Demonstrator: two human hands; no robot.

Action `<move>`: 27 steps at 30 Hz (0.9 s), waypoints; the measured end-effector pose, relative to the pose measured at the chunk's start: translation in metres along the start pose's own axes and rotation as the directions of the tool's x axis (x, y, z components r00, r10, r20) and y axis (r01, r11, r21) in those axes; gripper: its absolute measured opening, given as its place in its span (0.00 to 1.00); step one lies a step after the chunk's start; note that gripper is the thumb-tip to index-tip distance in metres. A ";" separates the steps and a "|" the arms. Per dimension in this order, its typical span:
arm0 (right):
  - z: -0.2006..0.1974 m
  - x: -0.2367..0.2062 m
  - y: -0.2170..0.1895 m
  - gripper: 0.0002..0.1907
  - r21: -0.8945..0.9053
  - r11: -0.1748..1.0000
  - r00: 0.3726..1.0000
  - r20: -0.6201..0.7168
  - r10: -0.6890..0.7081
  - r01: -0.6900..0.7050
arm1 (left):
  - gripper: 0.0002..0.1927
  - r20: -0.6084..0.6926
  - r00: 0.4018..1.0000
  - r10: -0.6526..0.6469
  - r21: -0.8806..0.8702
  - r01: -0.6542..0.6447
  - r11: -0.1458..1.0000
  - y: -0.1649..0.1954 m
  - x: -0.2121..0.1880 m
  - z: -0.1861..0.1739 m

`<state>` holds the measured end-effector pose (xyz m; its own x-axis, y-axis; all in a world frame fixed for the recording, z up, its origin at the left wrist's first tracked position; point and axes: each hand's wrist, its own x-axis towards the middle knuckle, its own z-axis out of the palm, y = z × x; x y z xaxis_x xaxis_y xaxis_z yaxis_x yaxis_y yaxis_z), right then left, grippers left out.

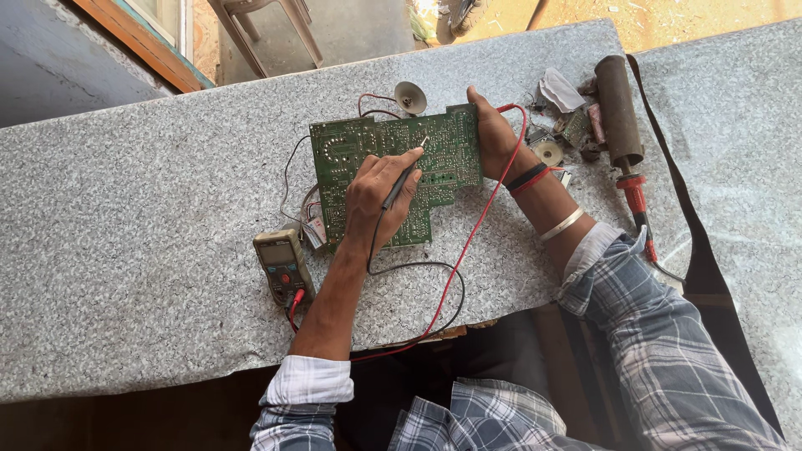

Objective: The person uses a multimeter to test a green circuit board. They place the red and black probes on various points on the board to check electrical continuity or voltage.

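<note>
Nearest the body, two leads — one black lead (415, 269), one red lead (468, 242) — loop over the granite table (125, 250) edge between the forearms, and both run back to the single multimeter (282, 263), which lies just outside the left forearm, below and to the left of the grip. The left hand (380, 200) is closed pen-fashion around the black probe (401, 182); the probe's long axis slants up and to the right from the fingers, its metal tip resting on the green circuit board (443, 142) just beyond the knuckles. The board, one only, lies solder side up under this hand, its long side running left to right, so the left hand is the nearer to the solder points. The right hand (493, 134) clamps the board's right edge, thumb on top, with the red lead passing round it; whether it also grips a red probe I cannot tell. Beyond the board's far edge sits one small cone-shaped speaker (410, 97) on thin wires. To the right of the right wrist — well clear of both grips — lie a heap of small parts (568, 125) and one soldering iron (622, 125), long axis pointing away from the body
</note>
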<state>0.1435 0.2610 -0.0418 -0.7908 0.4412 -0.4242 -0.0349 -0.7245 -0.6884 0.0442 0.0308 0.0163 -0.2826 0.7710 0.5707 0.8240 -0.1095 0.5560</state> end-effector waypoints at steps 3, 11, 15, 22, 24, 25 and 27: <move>0.002 0.000 0.000 0.32 -0.004 1.000 1.000 0.000 -0.006 0.006 | 0.14 -0.008 1.000 0.011 -0.002 -0.011 1.000 0.000 0.000 0.000; 0.001 -0.001 0.001 0.32 -0.028 0.998 0.999 0.010 -0.048 0.048 | 0.15 -0.004 1.000 0.003 0.005 -0.003 1.000 -0.003 -0.001 0.002; 0.000 -0.001 0.002 0.31 -0.036 0.998 0.999 -0.031 -0.044 0.043 | 0.15 -0.002 1.000 0.003 0.007 -0.003 1.000 -0.004 -0.002 0.004; -0.001 0.000 0.002 0.30 -0.031 0.998 0.998 -0.005 -0.063 0.063 | 0.15 -0.012 1.000 0.007 0.012 -0.007 1.000 -0.004 -0.002 0.003; 0.000 0.000 0.002 0.30 -0.051 0.996 0.997 -0.021 -0.070 0.069 | 0.15 -0.006 1.000 -0.002 0.007 0.002 1.000 -0.004 -0.001 0.003; 0.000 0.000 0.002 0.30 -0.048 0.996 0.997 -0.015 -0.074 0.074 | 0.15 -0.004 1.000 -0.007 0.006 0.007 1.000 -0.004 -0.001 0.003; 0.001 0.000 0.002 0.30 -0.042 0.996 0.997 -0.017 -0.076 0.076 | 0.15 -0.010 1.000 0.009 0.008 -0.009 1.000 -0.004 -0.001 0.003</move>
<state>0.1424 0.2593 -0.0425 -0.7753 0.5042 -0.3805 -0.0690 -0.6664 -0.7424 0.0426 0.0321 0.0122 -0.2797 0.7636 0.5819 0.8306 -0.1115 0.5456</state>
